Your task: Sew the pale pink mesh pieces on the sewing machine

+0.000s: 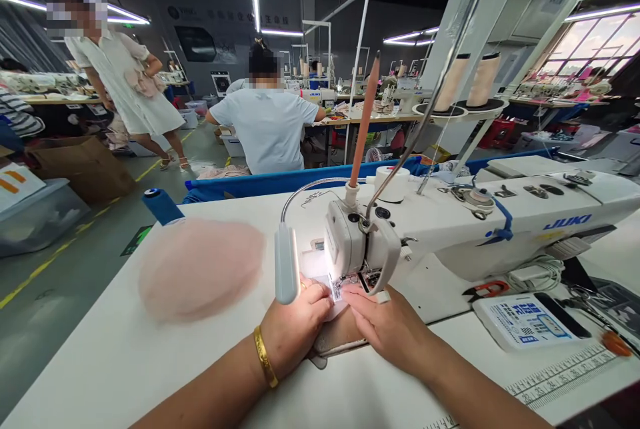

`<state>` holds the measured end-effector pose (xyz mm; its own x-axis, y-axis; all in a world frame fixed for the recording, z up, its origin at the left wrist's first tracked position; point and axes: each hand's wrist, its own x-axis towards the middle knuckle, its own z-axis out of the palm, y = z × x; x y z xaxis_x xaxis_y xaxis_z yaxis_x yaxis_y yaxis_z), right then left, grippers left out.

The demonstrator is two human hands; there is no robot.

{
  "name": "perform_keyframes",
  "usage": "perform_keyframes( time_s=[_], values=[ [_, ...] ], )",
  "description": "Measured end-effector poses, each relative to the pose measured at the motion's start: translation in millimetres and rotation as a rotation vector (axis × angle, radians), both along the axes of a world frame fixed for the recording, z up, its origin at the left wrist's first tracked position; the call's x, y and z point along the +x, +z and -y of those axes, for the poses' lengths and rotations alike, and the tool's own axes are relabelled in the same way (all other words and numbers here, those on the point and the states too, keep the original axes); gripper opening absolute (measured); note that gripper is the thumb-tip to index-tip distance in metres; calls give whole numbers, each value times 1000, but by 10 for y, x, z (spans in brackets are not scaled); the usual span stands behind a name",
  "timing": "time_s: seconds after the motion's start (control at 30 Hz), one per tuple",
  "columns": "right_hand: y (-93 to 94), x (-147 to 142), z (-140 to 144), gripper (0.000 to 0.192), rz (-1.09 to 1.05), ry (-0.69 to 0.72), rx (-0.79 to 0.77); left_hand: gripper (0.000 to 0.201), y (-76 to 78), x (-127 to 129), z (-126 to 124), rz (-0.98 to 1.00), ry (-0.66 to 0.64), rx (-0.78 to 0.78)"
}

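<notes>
Pale, thin cloth (pixel 336 311) lies under the needle area of a white sewing machine (pixel 345 242), between the person's two hands. The left hand (pixel 298 322), with a gold bangle (pixel 265 357) at its wrist, has curled fingertips on the cloth's left side; whether that grip pinches it cannot be told. The right hand (pixel 387 319) reaches in from the other side, fingers stretched close together over the cloth near the presser foot; with its underside hidden, how tight this grip is cannot be told either. A slim lamp (pixel 287 266) lights the spot. On the white surface (pixel 210 376), a blurred pink heap (pixel 200 269) sits to the left, near a blue thread spool (pixel 163 206). Red-handled snips (pixel 487 290) and a white case (pixel 520 324) lie to the right. Beyond, a person in a light blue shirt (pixel 265 126) sits facing away.
</notes>
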<state>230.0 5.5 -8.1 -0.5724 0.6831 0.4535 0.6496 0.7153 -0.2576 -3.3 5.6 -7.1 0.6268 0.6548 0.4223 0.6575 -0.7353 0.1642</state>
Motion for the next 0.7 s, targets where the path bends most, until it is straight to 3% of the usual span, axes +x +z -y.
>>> perform_keyframes(
  time_s=[0.13, 0.23, 0.33, 0.43, 0.5, 0.6, 0.67, 0.7],
  values=[
    [46, 40, -59, 35, 5, -81, 28, 9, 161, -1, 97, 28, 64, -113],
    [91, 83, -48, 33, -51, -78, 61, 18, 302, 6, 181, 43, 17, -266],
    [131, 79, 40, 35, -69, 97, 77, 17, 346, -6, 146, 87, -7, -189],
    [146, 73, 68, 39, 43, 278, -27, 26, 282, -47, 21, 104, 64, -46],
    [143, 132, -8, 30, 120, 159, -80, 27, 230, -73, -28, 88, 96, -15],
    [147, 310, -177, 24, 186, -191, -25, 22, 222, -73, 15, 49, 102, -57],
    [160, 389, -214, 28, 129, -262, 63, 21, 265, -49, 83, 46, 58, -103],
    [167, 392, -195, 28, 73, -218, 91, 21, 291, -35, 114, 50, 29, -121]
  ],
)
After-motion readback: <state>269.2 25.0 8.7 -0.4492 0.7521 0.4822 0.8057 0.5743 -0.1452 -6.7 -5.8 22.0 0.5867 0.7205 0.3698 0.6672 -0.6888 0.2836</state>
